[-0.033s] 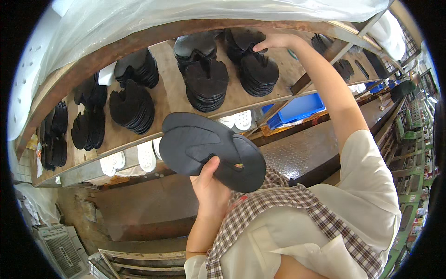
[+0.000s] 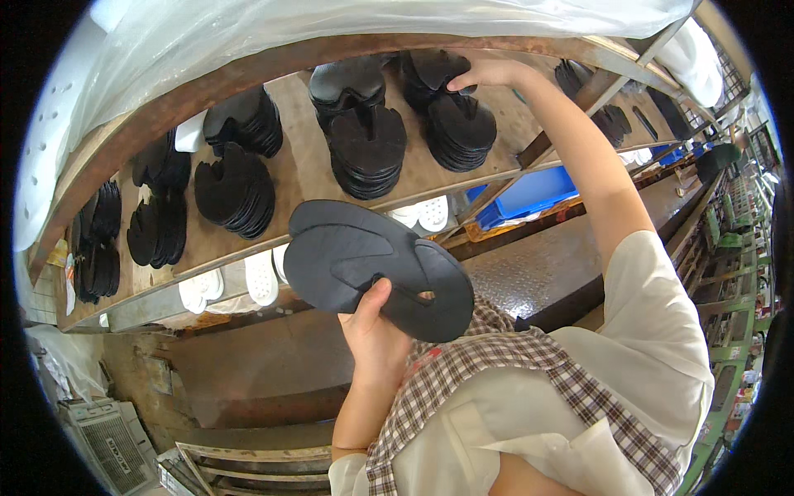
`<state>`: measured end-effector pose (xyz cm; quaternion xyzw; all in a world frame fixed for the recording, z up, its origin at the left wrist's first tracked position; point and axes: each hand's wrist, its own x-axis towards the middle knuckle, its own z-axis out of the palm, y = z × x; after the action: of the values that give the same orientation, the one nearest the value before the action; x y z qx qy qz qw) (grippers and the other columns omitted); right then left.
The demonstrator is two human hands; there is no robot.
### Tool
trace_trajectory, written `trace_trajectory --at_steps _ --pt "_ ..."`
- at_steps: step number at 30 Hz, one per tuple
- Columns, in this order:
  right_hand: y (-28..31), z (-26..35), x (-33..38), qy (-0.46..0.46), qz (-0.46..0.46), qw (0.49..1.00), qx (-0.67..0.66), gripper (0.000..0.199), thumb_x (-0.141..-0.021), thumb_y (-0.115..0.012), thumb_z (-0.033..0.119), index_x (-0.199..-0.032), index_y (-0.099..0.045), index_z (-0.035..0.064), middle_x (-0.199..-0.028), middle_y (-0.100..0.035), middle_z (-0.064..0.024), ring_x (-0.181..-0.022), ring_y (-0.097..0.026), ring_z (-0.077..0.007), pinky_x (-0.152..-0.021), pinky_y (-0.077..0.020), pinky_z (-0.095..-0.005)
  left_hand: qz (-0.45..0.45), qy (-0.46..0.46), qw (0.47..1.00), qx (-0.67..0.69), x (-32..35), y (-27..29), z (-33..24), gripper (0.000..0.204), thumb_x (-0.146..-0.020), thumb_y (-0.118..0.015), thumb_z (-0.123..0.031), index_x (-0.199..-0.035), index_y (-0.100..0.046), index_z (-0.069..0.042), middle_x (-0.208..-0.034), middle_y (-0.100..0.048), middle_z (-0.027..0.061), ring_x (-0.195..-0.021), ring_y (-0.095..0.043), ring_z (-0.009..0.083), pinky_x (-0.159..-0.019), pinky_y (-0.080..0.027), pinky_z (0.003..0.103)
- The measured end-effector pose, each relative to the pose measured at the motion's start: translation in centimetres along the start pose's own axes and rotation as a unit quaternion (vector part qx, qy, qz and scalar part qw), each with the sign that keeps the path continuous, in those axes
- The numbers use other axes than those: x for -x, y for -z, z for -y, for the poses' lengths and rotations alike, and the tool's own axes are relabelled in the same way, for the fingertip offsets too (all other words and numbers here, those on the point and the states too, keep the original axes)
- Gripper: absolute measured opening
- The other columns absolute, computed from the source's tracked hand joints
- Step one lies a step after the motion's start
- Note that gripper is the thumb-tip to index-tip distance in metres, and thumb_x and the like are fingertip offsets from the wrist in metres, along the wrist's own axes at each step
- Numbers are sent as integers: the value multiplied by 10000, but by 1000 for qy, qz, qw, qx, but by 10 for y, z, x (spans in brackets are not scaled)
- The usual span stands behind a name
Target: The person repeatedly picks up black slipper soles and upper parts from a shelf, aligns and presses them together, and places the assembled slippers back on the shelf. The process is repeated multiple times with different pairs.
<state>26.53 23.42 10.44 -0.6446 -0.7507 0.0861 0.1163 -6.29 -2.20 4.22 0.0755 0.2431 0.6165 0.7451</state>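
Note:
My left hand (image 2: 372,329) grips black flat sole pieces (image 2: 339,248) with notches and curved cut lines, the thumb on top. They overlap at an angle in front of my apron, and the fingers beneath are hidden. Up on the shelf, my right hand (image 2: 490,73) reaches to the far black stack (image 2: 436,68) of similar pieces. Its thumb presses on the stack's right edge; the other fingers are mostly out of sight behind it. Just nearer stands another black stack (image 2: 460,132), and left of it is a taller pair of stacks (image 2: 368,149).
More black stacks (image 2: 236,190) line the wooden shelf (image 2: 302,178) to the left. Below it are white perforated clogs (image 2: 261,279) and a blue crate (image 2: 529,194). A rusty metal bar (image 2: 248,70) and plastic sheeting (image 2: 331,21) run along the far side. A slanted post (image 2: 538,153) stands near my right forearm.
My right hand has shifted very slightly left on the far stack. The left hand and its black pieces stay in place.

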Motion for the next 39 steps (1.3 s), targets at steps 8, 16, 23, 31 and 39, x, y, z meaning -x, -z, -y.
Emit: trace_trajectory --at_steps 8,16,23,31,39 --pt "-8 -13 -33 -54 34 994 -94 797 -656 -743 423 -1312 -512 35 -1287 -541 -232 -1170 -541 -312 -971 -429 -370 -21 -14 1000 -10 1 0 5 497 -804 -557 61 -1281 -455 -36 -1217 -543 119 -1126 -540 280 -1000 -428 445" --pt "-5 50 9 39 -264 964 1 375 -870 -580 253 -1171 -593 31 -1164 -618 -186 -1077 -586 -328 -949 -434 -403 -9 -38 999 -6 -11 -6 1 509 -815 -572 9 -1305 -438 -25 -1209 -560 150 -1117 -560 319 -996 -444 477" --pt "-9 150 185 475 25 880 -7 750 -602 -705 578 -1118 -619 40 -1230 -562 -85 -1136 -502 -283 -948 -398 -451 42 -67 997 -8 -30 -18 0 500 -844 -559 13 -1323 -425 -33 -1240 -539 154 -1128 -548 311 -1009 -431 475" --pt "-1 159 233 382 -46 922 43 575 -572 -729 237 -1085 -615 4 -978 -535 -37 -881 -519 -211 -730 -496 -323 40 -63 997 22 -34 -28 17 442 -915 -549 -44 -1335 -411 -54 -1285 -500 118 -1197 -483 301 -1029 -395 509" --pt "-3 85 202 -14 -270 805 -528 727 -877 -613 -10 -1447 -166 52 -873 -670 -101 -715 -632 -115 -620 -525 -223 31 -49 998 27 -31 -28 13 488 -937 -503 -64 -1399 -366 -142 -1384 -412 112 -1282 -410 327 -1044 -326 628"
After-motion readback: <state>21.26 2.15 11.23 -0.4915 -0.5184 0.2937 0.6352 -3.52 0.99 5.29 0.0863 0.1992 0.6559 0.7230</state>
